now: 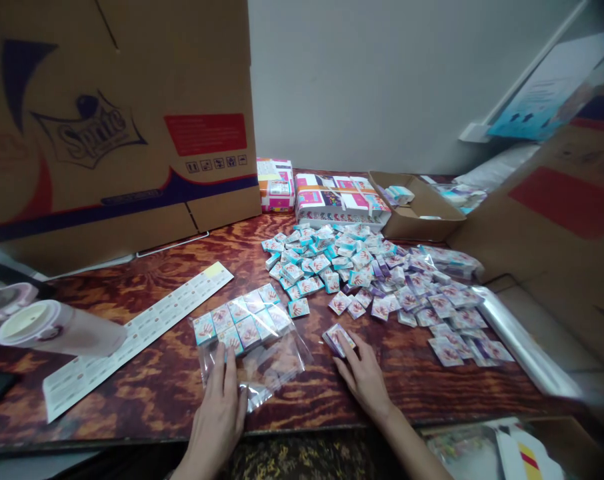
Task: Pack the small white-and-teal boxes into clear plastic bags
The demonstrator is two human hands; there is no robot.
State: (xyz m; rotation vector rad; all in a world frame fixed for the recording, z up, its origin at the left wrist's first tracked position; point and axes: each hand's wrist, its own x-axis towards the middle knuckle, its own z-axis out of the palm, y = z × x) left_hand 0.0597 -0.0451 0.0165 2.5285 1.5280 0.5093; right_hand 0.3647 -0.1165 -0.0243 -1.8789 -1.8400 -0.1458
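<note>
My left hand (218,407) lies over the near side of a clear plastic bag (277,363), its fingers stretched out and touching the lowest boxes. Inside the bag, small printed boxes (248,329) with hand pictures lie flat in two rows, some blue-edged and some purple-edged. To the right, my right hand (365,377) has its fingers around a small purple-edged box (338,339) on the table; more boxes may be stacked under it. Beyond both hands spreads a loose heap of blue-edged boxes (322,260), merging on the right into purple-edged boxes (422,293).
A tall Sprite carton (122,120) stands at the back left. A pale tumbler (67,327) lies on a long label sheet (152,333). Behind the heap are a wrapped parcel (339,197) and an open cardboard tray (417,227). A clear plastic bundle (527,347) lies right.
</note>
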